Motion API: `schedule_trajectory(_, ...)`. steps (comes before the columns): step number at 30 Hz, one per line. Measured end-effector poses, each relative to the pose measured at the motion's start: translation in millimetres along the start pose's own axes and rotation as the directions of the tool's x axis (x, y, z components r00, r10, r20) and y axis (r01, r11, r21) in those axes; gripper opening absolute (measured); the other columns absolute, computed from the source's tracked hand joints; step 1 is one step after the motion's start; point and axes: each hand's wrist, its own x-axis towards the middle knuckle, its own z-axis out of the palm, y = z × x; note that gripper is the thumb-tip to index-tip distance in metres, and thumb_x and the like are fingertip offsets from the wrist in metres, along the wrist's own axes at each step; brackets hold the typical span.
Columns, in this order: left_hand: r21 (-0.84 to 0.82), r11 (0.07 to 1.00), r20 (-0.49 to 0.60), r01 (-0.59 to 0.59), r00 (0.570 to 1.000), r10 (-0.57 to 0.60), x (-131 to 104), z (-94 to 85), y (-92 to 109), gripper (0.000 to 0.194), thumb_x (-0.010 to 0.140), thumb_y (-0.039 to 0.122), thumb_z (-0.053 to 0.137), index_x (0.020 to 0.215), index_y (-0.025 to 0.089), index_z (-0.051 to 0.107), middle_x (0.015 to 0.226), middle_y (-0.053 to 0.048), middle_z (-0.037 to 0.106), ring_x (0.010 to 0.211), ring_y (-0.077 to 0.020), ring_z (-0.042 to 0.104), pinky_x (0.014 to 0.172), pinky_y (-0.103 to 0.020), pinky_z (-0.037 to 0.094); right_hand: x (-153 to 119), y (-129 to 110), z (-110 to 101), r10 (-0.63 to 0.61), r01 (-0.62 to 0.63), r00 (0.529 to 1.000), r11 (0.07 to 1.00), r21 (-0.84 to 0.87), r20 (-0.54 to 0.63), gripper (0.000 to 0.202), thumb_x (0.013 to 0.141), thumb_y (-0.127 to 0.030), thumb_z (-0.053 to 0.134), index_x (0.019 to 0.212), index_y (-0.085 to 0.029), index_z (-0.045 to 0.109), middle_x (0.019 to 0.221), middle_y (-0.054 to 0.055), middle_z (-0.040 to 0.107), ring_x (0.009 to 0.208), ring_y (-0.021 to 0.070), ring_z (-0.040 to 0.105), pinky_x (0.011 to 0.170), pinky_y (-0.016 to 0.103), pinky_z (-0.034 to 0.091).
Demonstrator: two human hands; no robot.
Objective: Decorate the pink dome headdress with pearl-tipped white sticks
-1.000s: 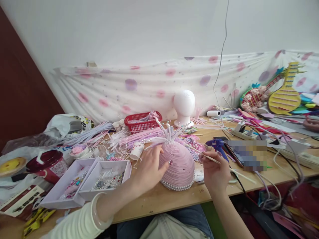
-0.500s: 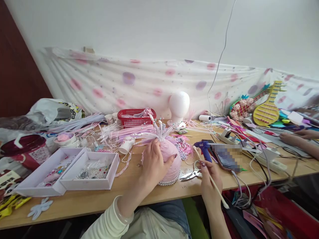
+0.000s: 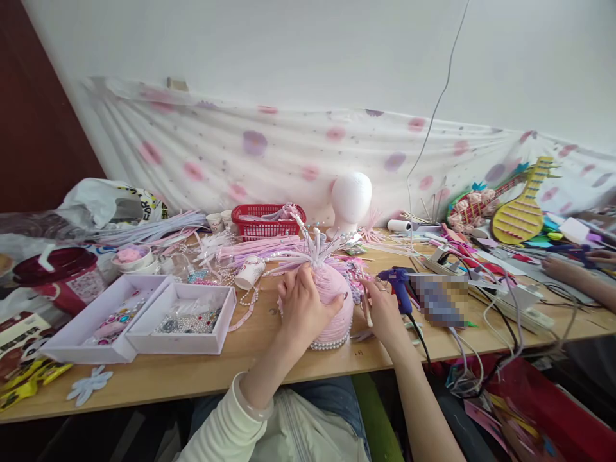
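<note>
A pink dome-shaped piece (image 3: pixel 332 301) stands on the table, with a pearl rim along its bottom and pale stems spreading from its top. My left hand (image 3: pixel 305 305) grips its left and front side, thumb spread across the front. Just right of the dome, my right hand (image 3: pixel 382 308) has its fingers closed on a short stretch of a cream fuzzy stem (image 3: pixel 367 307). Scissors (image 3: pixel 362 335) lie partly hidden beneath that hand. A blue glue gun (image 3: pixel 398 285) rests to the right of it.
White boxes (image 3: pixel 180 340) of beads and gems are at the left. Behind stand a red basket (image 3: pixel 267 230) and a white foam head (image 3: pixel 351 197). To the right are a phone, cables, a power strip and a yellow lute-shaped craft (image 3: pixel 518 220). Another person's hands show at the far right.
My right hand has moved up and left, closer to the dome, carrying the fuzzy stem. It no longer touches the scissors' handle area as before. My left hand stays on the dome.
</note>
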Motion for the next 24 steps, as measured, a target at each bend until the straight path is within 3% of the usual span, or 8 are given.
schedule_trajectory(3, -0.002, 1.000, -0.008, -0.028, 1.000, 0.028, -0.3, -1.1, -0.7, 0.057, 0.076, 0.049, 0.069, 0.114, 0.014, 0.046, 0.119, -0.021, 0.061, 0.110, -0.0398, 0.052, 0.088, -0.055, 0.040, 3.8, -4.6, -2.5, 0.036, -0.036, 0.999, 0.999, 0.006, 0.009, 0.049, 0.082, -0.010, 0.037, 0.123, -0.018, 0.061, 0.103, 0.016, 0.070, 0.093, 0.0309, 0.066, 0.081, 0.045, 0.050)
schedule_trajectory(7, 0.024, 0.999, -0.021, -0.042, 0.999, 0.043, -3.2, -2.3, -2.7, 0.060, 0.077, 0.048, 0.069, 0.119, 0.014, 0.045, 0.120, -0.021, 0.062, 0.112, -0.0399, 0.052, 0.090, -0.055, 0.039, -18.0, -3.8, -30.4, 0.217, -0.206, 0.974, 0.970, 0.131, -0.070, 0.029, 0.087, -0.032, 0.048, 0.107, -0.020, 0.066, 0.088, 0.010, 0.073, 0.076, 0.0264, 0.067, 0.068, 0.038, 0.051)
schedule_trajectory(10, 0.058, 0.997, -0.028, -0.057, 0.998, 0.059, -4.8, -3.3, -4.0, 0.061, 0.078, 0.047, 0.068, 0.122, 0.014, 0.044, 0.122, -0.022, 0.062, 0.118, -0.0417, 0.049, 0.094, -0.058, 0.036, -44.5, 15.4, -58.1, 0.447, -0.424, 0.846, 0.895, 0.142, -0.290, 0.028, 0.084, -0.046, 0.055, 0.092, -0.021, 0.065, 0.076, 0.007, 0.071, 0.063, 0.0235, 0.064, 0.063, 0.036, 0.048)
schedule_trajectory(12, 0.070, 0.995, -0.030, -0.070, 0.997, 0.072, -5.0, -3.8, -4.3, 0.060, 0.079, 0.047, 0.066, 0.124, 0.014, 0.043, 0.123, -0.022, 0.062, 0.122, -0.0426, 0.046, 0.096, -0.060, 0.033, -58.2, 37.5, -72.8, 0.502, -0.501, 0.771, 0.858, 0.113, -0.393, 0.029, 0.080, -0.046, 0.056, 0.091, -0.020, 0.062, 0.081, 0.010, 0.070, 0.066, 0.0245, 0.063, 0.064, 0.038, 0.048)
schedule_trajectory(13, 0.074, 0.994, -0.029, -0.075, 0.997, 0.077, -4.9, -4.0, -4.3, 0.059, 0.080, 0.046, 0.065, 0.124, 0.014, 0.043, 0.123, -0.022, 0.062, 0.124, -0.0428, 0.045, 0.097, -0.061, 0.031, -62.8, 50.2, -78.3, 0.496, -0.505, 0.768, 0.858, 0.094, -0.405, 0.029, 0.078, -0.045, 0.056, 0.092, -0.019, 0.060, 0.086, 0.012, 0.070, 0.071, 0.0262, 0.063, 0.067, 0.040, 0.049)
schedule_trajectory(18, 0.096, 0.992, -0.026, -0.085, 0.996, 0.088, -4.5, -4.8, -3.5, 0.049, 0.080, 0.044, 0.064, 0.116, 0.016, 0.044, 0.130, -0.021, 0.060, 0.125, -0.0420, 0.044, 0.098, -0.061, 0.030, -68.8, 105.6, -90.3, 0.363, -0.408, 0.865, 0.911, -0.064, -0.348, 0.030, 0.076, -0.038, 0.053, 0.098, -0.018, 0.059, 0.101, 0.017, 0.067, 0.103, 0.0345, 0.057, 0.089, 0.049, 0.044)
schedule_trajectory(24, 0.133, 0.990, 0.003, -0.050, 0.999, 0.050, 0.4, -9.1, -3.6, 0.059, 0.074, 0.046, 0.069, 0.117, 0.013, 0.044, 0.121, -0.021, 0.063, 0.117, -0.0436, 0.047, 0.093, -0.060, 0.033, -63.0, 133.3, -86.5, 0.321, -0.371, 0.900, 0.919, -0.132, -0.294, 0.038, 0.083, -0.032, 0.045, 0.113, -0.014, 0.058, 0.109, 0.018, 0.070, 0.111, 0.0352, 0.055, 0.097, 0.052, 0.038)
